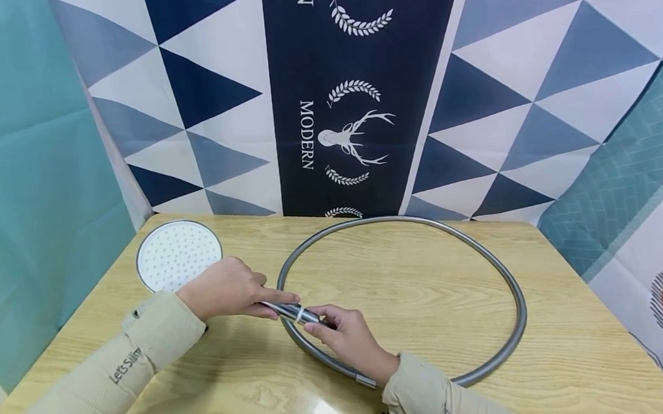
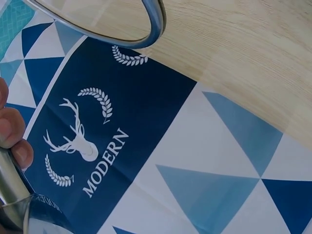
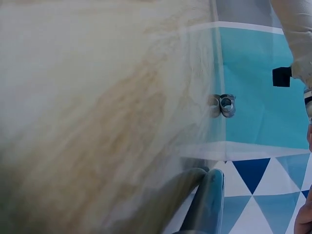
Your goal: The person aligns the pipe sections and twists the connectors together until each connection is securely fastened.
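A shower head (image 1: 165, 252) with a round white face lies at the table's left, its grey metal handle (image 1: 284, 309) angled toward the middle. My left hand (image 1: 229, 290) grips the handle, index finger stretched along it. In the left wrist view, fingertips (image 2: 13, 127) curl over the metal handle (image 2: 13, 180). My right hand (image 1: 350, 339) pinches the handle's lower end between thumb and fingers, just past a white band (image 1: 300, 315). The part inside the right palm is hidden.
A grey shower hose (image 1: 516, 290) lies in a wide loop on the wooden table (image 1: 577, 356). One metal hose end (image 1: 365, 380) rests by my right wrist; the near stretch passes under the right sleeve (image 1: 427, 388). Patterned cloth (image 1: 212, 99) hangs behind the table.
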Action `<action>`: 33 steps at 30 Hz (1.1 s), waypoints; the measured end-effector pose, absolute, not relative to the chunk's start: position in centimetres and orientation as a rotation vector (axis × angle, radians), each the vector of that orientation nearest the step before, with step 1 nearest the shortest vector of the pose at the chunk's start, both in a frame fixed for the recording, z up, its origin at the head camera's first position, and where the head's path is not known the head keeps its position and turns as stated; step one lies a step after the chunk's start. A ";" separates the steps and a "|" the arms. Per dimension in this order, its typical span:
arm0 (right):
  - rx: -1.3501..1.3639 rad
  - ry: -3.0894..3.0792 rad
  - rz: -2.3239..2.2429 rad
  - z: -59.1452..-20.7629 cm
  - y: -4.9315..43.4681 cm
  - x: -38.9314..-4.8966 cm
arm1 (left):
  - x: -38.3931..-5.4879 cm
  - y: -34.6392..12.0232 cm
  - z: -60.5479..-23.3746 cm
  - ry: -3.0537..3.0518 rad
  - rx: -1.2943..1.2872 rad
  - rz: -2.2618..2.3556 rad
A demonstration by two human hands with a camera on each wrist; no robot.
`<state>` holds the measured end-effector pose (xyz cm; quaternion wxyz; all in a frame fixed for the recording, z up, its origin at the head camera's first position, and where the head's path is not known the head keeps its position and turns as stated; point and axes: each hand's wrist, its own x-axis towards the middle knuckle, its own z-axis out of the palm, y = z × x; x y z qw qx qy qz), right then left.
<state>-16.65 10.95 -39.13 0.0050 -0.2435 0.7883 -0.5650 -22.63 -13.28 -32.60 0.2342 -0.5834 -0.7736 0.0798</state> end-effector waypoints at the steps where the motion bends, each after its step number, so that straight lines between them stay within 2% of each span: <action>1: -0.765 2.466 -1.770 -39.1 11.0 -16.7 | -22.6 -13.3 -32.5 -2.127 -1.603 0.219; 16: -0.849 2.552 -1.778 -39.4 11.0 -16.9 | -22.9 -13.3 -32.7 -2.144 -1.564 0.273; 25: -0.623 2.503 -1.801 -39.1 10.6 -16.5 | -22.7 -13.4 -32.7 -2.158 -1.559 0.277; 33: -0.658 2.526 -1.789 -39.0 10.6 -16.4 | -22.9 -13.4 -32.9 -2.145 -1.570 0.258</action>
